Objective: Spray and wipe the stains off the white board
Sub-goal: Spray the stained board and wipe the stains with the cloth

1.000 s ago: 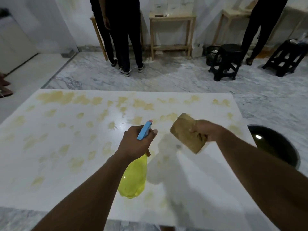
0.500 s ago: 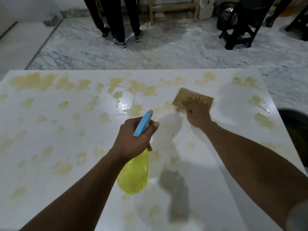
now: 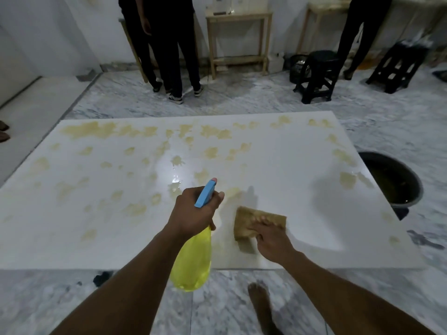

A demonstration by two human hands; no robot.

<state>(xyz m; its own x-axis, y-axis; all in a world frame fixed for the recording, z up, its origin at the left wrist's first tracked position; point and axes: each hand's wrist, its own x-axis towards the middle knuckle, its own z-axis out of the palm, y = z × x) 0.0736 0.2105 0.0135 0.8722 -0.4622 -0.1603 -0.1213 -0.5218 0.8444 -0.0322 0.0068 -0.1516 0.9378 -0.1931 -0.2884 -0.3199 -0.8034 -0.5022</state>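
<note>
the left hand [image 3: 193, 211] grips the spray bottle [image 3: 192, 257] aloft, nozzle forward — ready to spray. the right hand [image 3: 271, 238] presses flat fingers on the sponge [image 3: 251, 220], scrubbing the stained white board [image 3: 96, 213] near its front edge.

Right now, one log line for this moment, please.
left hand holds spray bottle | right hand presses sponge on white board | yellow stains cover far side

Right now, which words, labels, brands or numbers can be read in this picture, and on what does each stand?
None can be read.
The yellow spray bottle in the left hand shows no label.
The white boxes on the far wooden table may bear marks, but they are too small and blurred to read.
</note>
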